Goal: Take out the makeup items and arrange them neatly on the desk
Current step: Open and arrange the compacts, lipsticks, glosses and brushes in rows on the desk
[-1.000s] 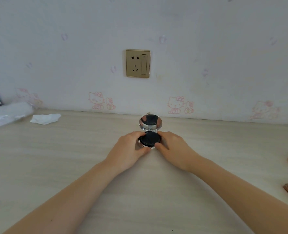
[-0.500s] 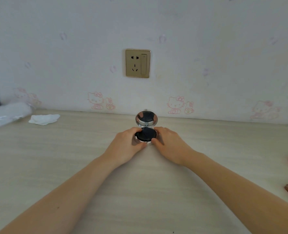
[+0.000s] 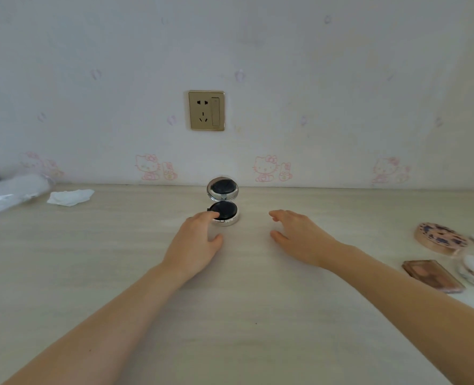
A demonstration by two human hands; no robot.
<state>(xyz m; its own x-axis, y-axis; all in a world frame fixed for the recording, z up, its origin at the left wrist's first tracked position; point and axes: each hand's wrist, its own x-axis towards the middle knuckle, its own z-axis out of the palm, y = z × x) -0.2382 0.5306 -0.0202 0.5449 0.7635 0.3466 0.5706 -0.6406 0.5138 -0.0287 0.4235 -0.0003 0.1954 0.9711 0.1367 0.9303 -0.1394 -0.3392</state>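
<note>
Near the desk (image 3: 119, 273) back edge, under the outlet, our compact (image 3: 224, 207) sits w/ lid propped up. Left hand (image 3: 195, 243) is nearer, relaxed fingers touching its front-left rim; right hand (image 3: 299, 237) is slack, empty, apart on the other side.

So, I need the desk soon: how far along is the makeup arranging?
Partly done. The open compact stands placed by the wall; the left hand touches its base, the right hand is off it. Left to arrange: the round case, palette and other items clustered at the right edge.
</note>
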